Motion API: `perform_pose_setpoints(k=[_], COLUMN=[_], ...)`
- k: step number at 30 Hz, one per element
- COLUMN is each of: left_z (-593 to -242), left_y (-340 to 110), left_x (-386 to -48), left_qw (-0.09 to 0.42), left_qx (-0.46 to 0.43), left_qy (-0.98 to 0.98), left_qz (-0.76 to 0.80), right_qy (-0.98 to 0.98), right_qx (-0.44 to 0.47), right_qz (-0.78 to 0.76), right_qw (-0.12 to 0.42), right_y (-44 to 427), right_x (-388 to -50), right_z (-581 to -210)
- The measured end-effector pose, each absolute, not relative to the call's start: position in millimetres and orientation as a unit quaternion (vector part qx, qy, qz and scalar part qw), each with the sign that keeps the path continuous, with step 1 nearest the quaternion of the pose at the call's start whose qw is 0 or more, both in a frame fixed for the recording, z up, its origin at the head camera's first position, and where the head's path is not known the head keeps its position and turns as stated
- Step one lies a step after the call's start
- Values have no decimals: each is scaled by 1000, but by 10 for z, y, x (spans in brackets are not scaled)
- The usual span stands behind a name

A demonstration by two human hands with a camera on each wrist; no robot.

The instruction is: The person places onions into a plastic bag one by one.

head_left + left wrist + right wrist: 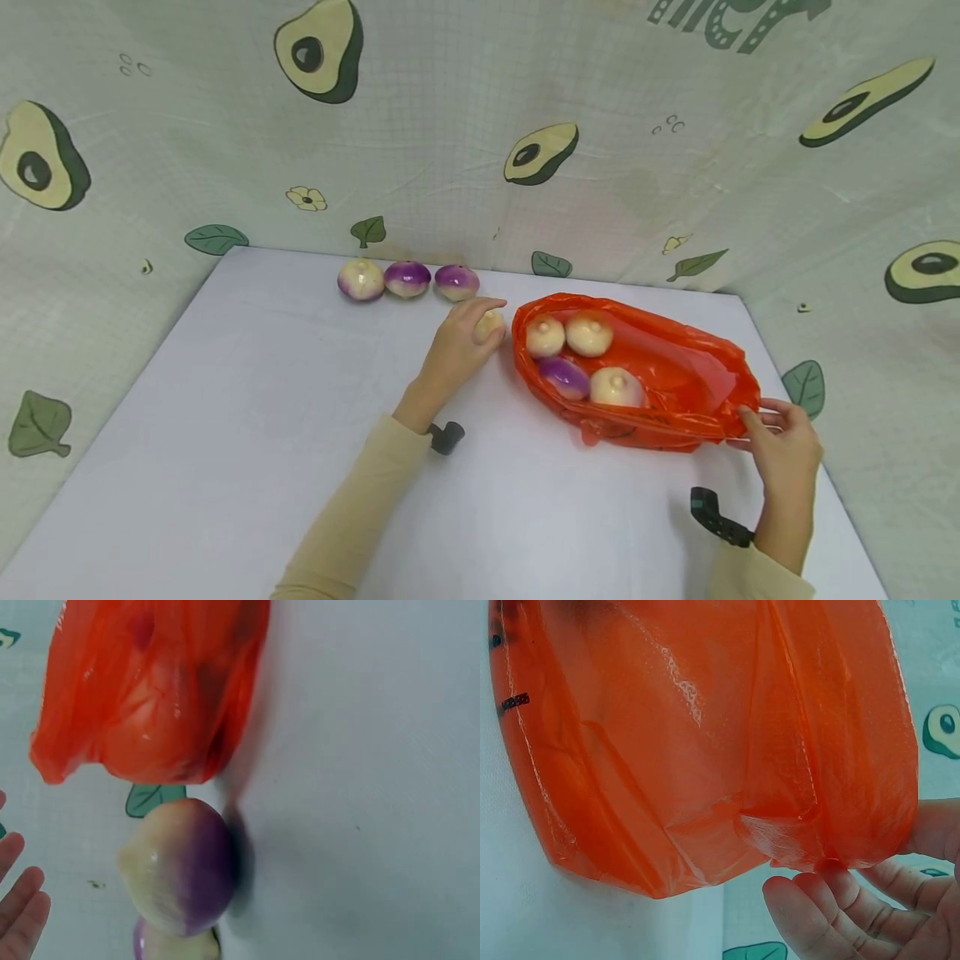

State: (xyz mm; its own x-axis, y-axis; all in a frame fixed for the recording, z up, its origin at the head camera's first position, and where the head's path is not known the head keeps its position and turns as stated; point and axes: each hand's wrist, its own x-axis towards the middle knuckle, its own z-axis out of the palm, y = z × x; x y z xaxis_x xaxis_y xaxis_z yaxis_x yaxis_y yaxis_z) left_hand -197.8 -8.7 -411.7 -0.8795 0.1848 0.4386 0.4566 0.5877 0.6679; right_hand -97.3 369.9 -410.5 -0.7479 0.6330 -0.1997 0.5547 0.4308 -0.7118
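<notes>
A red plastic bag (697,350) lies with its mouth open on the right side of the white table, several white and purple turnips (617,387) inside its left part. My right hand (787,450) pinches the bag's right rim between thumb and fingers. Just left of the bag, my left hand (452,350) reaches over a pale turnip (490,326), thumb and fingers spread. In the left wrist view a gap shows between the visible fingertips (26,900) and that turnip (184,866); the thumb is out of that view.
A row of three purple-and-white turnips (407,279) sits at the table's back edge, left of the bag. Behind the table (247,400) hangs a pale cloth (442,125) printed with avocados and leaves. Each wrist wears a small black camera mount (446,437).
</notes>
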Motion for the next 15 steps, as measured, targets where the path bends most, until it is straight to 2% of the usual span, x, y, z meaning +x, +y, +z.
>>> perform_pose_setpoints(k=[9, 15], left_z=[-4283, -4377], left_y=[-207, -271], left_x=[-2049, -2084], left_qw=[118, 106], left_qx=[-156, -152], left_qy=[-894, -897], left_qz=[-402, -401], right_qy=[-846, -847], right_qx=[-349, -348], right_qz=[400, 400], right_qw=[48, 46], right_y=[3696, 3693], right_x=[-974, -973], right_z=[-4104, -4104])
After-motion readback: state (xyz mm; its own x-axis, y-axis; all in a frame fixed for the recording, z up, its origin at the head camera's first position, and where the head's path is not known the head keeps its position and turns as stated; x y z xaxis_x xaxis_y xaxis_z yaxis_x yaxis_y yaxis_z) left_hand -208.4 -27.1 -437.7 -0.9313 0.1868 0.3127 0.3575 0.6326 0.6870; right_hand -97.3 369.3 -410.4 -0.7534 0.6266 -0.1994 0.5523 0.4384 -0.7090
